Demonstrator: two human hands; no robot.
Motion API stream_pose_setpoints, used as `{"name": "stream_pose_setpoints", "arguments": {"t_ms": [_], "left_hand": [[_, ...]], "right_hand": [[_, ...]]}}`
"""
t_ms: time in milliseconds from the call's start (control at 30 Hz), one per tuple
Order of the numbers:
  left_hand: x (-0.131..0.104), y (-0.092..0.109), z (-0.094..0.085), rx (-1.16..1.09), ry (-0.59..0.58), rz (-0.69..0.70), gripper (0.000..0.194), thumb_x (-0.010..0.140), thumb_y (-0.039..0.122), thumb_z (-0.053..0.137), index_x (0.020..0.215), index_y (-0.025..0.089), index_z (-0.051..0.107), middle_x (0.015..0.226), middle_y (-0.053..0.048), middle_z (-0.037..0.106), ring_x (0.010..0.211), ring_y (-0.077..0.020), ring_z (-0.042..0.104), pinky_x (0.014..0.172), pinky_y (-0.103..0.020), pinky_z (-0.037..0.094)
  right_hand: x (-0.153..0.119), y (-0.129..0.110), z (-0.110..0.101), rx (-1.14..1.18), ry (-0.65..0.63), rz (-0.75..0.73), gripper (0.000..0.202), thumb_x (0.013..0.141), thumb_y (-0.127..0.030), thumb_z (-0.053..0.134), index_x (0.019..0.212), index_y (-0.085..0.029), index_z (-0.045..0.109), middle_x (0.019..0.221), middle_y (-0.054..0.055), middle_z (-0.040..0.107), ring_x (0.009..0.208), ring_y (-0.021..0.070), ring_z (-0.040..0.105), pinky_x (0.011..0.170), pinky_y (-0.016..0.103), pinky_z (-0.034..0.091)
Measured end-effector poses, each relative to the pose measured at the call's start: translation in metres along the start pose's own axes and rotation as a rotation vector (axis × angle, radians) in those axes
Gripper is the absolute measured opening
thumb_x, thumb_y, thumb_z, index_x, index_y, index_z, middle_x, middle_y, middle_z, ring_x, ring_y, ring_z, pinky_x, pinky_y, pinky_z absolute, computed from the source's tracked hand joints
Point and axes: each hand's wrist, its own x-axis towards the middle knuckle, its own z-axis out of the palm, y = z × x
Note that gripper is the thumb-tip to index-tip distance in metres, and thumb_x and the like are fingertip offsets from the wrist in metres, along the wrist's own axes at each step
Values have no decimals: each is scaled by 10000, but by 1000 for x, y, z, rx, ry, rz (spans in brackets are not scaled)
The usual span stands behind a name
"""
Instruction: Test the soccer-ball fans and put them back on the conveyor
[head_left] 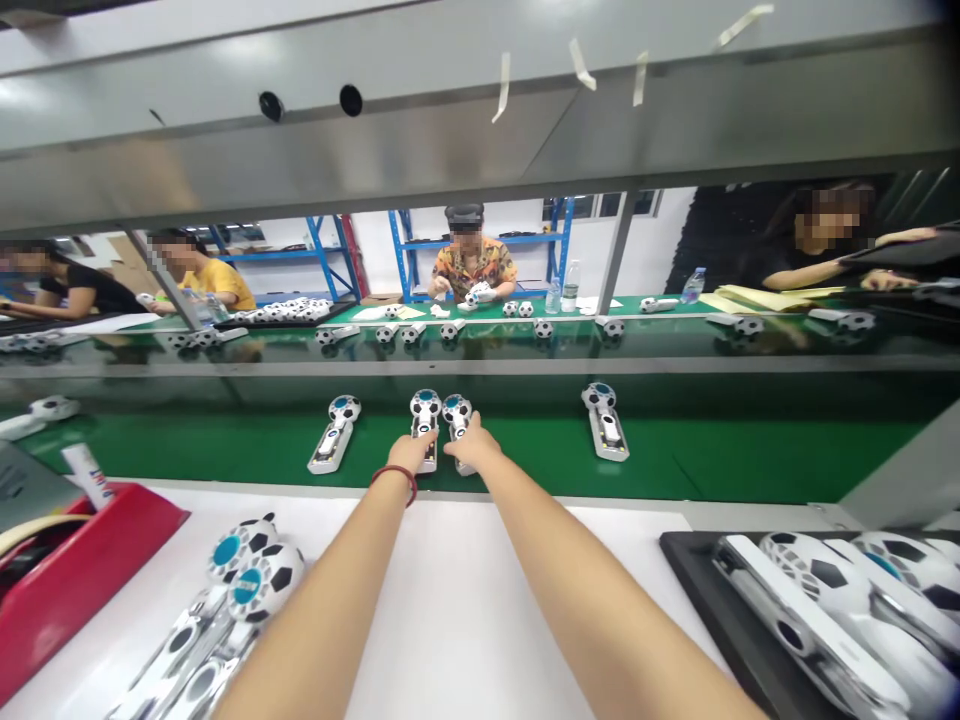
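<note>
Both my arms reach forward over the green conveyor belt (712,450). My left hand (414,453), a red band at its wrist, is closed round the lower part of a white handheld device with a soccer-ball head (426,403). My right hand (475,446) grips a second soccer-ball device (457,408) by its handle. The two devices lie side by side, heads away from me, their handles partly hidden by my fingers. Another such device (332,436) lies to the left on the belt, and one more (606,422) to the right.
Several devices (247,590) lie on the white worktop (457,610) at left, beside a red tape dispenser (90,560). At right, a black tray (686,570) holds more. A metal shelf (450,130) hangs overhead. Across the belt, co-workers (472,265) sit at a green table.
</note>
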Motion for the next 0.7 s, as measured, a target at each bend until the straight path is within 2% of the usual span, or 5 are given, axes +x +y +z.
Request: {"name": "stream_pose_setpoints", "arguments": {"t_ms": [133, 367, 467, 567, 700], "left_hand": [[-54, 0, 2, -394, -4, 113, 315, 808, 382, 555, 1034, 173, 488, 889, -31, 605, 749, -146, 618, 618, -271, 508], [-134, 11, -2, -969, -237, 72, 404, 654, 382, 703, 958, 191, 517, 802, -17, 646, 714, -171, 639, 655, -282, 519], [-159, 5, 19, -984, -365, -82, 444, 679, 516, 651, 894, 137, 563, 726, -48, 649, 627, -174, 625, 583, -272, 506], [-176, -5, 42, -881, -480, -14, 527, 663, 572, 640, 945, 134, 564, 716, -61, 650, 589, -178, 610, 553, -274, 487], [-180, -15, 53, -787, -296, 200, 665, 596, 571, 695, 1095, 193, 471, 895, -79, 650, 737, -211, 628, 626, -277, 487]], "right_hand": [[-21, 9, -23, 248, -56, -74, 333, 693, -383, 635, 900, -130, 569, 830, 82, 644, 836, 247, 621, 696, 323, 473], [-115, 14, -91, 835, -240, -120, 461, 698, -466, 652, 1048, -242, 452, 960, 12, 606, 818, 177, 641, 664, 287, 509], [-149, 19, -117, 1111, -327, 53, 444, 668, -535, 671, 911, -185, 546, 859, 37, 611, 804, 185, 629, 654, 275, 500], [-172, 32, -129, 1130, -346, 52, 463, 665, -559, 665, 888, -166, 563, 822, 63, 625, 823, 219, 613, 700, 325, 496], [-186, 59, -124, 1096, -103, -102, 565, 621, -493, 733, 1059, -231, 491, 982, 42, 624, 965, 221, 571, 880, 354, 420]]}}
